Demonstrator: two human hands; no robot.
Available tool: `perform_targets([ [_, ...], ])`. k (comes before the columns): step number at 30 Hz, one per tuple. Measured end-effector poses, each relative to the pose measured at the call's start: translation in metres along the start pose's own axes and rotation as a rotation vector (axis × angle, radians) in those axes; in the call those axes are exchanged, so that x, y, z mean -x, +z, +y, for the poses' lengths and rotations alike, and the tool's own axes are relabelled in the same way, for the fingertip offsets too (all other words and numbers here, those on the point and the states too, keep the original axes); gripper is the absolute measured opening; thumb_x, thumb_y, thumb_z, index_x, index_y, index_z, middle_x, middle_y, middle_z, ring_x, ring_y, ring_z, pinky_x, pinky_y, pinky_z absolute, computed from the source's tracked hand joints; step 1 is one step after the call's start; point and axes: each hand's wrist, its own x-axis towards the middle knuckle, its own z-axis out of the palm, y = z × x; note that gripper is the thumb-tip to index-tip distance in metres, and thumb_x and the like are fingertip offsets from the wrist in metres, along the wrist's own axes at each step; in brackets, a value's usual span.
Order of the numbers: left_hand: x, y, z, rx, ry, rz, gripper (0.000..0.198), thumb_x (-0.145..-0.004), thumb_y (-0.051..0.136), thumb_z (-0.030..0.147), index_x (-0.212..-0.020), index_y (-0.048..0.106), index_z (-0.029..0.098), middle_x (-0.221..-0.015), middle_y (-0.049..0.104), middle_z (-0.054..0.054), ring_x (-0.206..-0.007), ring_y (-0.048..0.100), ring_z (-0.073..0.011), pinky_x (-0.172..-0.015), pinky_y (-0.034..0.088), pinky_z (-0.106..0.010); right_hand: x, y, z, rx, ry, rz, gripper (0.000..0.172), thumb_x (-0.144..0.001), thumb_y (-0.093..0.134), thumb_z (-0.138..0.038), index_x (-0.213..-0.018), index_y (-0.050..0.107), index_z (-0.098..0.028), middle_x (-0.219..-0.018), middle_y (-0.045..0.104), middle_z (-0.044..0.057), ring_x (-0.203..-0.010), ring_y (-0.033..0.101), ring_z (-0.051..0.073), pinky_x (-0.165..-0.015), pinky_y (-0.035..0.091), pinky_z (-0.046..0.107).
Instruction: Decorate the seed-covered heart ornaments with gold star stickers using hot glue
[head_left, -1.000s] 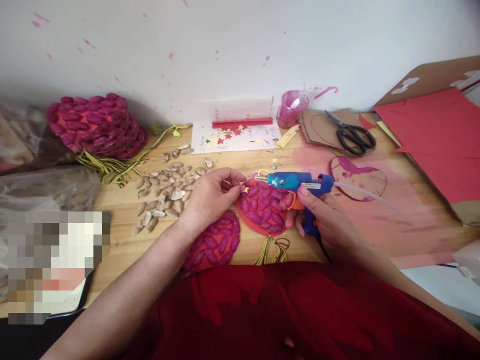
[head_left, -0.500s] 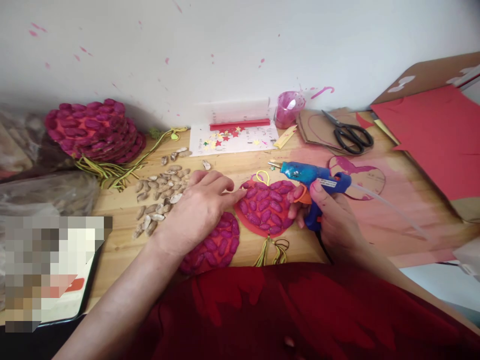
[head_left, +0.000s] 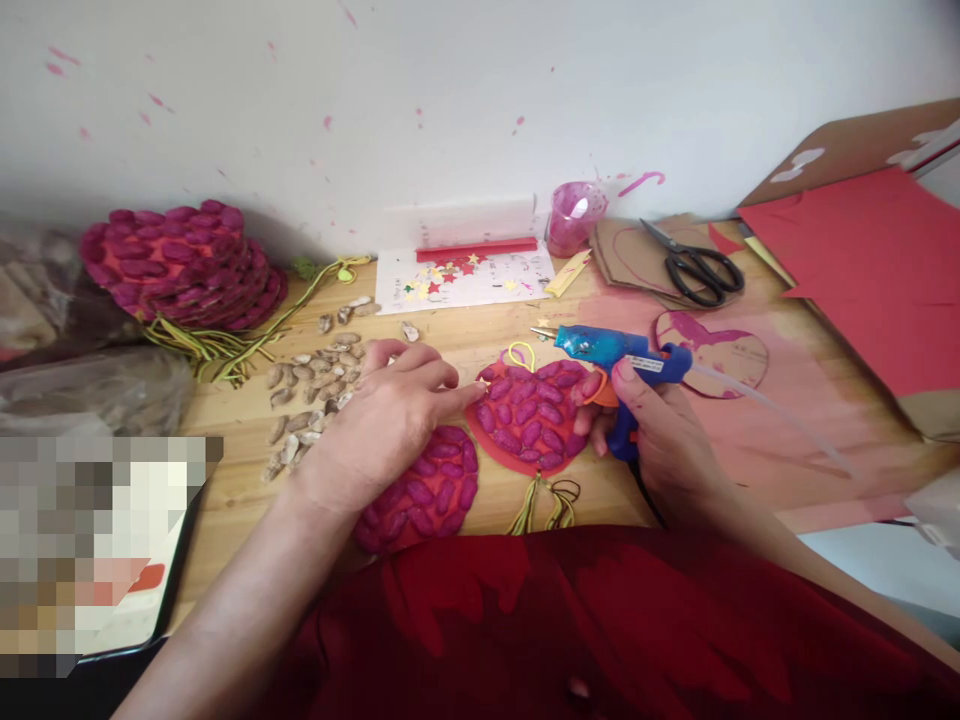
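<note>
A red heart [head_left: 529, 411] covered with magenta-painted peanut shells lies on the table, a yellow loop at its top and a yellow-green tassel below. My left hand [head_left: 397, 410] reaches over from the left, index finger stretched out. Its fingertip touches a small pale star [head_left: 484, 384] at the heart's upper left edge; the thumb is hidden. Under that hand's wrist side lies a second shell-covered piece [head_left: 435, 490], partly covered. My right hand [head_left: 651, 425] is wrapped round a blue hot glue gun [head_left: 604, 345] with an orange trigger. The nozzle points left, above the heart's upper right side.
Loose peanut shells [head_left: 322, 375] lie left of my left hand. Behind are a stack of shell-covered pieces [head_left: 172, 255], a paper with small stars [head_left: 480, 285], a pink-stained cup [head_left: 576, 215] and black scissors [head_left: 701, 275] on cardboard. Red sheets [head_left: 862, 280] lie at right, a tablet at left.
The view has shifted slightly. My left fingertip stays on the star at the heart's edge, and the right hand keeps hold of the glue gun, which sits marginally further left.
</note>
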Motion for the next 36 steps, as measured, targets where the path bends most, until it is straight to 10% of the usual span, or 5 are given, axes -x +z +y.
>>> perform_targets([
  [14, 0.001, 0.0, -0.002, 0.116, -0.016, 0.049, 0.023, -0.102, 0.057, 0.021, -0.117, 0.072, 0.03, -0.1, 0.075, -0.001, -0.098, 0.063, -0.0209, -0.091, 0.032, -0.042, 0.0, -0.001, 0.001, 0.026, 0.005, -0.002, 0.035, -0.098, 0.06, -0.052, -0.077, 0.069, -0.025, -0.059, 0.065, 0.0, -0.043, 0.054, 0.014, -0.043, 0.038, 0.028],
  [24, -0.013, 0.019, 0.003, 0.641, -0.649, 0.086, 0.019, -0.088, 0.071, 0.038, -0.092, 0.075, 0.02, -0.083, 0.075, 0.0, -0.067, 0.062, -0.0143, -0.066, 0.045, -0.027, 0.001, 0.004, -0.003, 0.012, 0.008, -0.003, 0.038, -0.098, 0.061, -0.05, -0.075, 0.067, -0.02, -0.059, 0.068, 0.001, -0.043, 0.055, 0.011, -0.042, 0.04, 0.023],
  [36, -0.016, 0.023, 0.003, 0.625, -0.674, 0.05, 0.014, -0.084, 0.067, 0.032, -0.082, 0.075, 0.02, -0.065, 0.068, 0.002, -0.057, 0.054, -0.0122, -0.06, 0.041, -0.025, 0.012, -0.004, -0.018, 0.522, -0.138, -0.102, 0.034, -0.097, 0.061, -0.051, -0.077, 0.066, -0.024, -0.061, 0.065, -0.001, -0.05, 0.056, 0.015, -0.048, 0.043, 0.029],
])
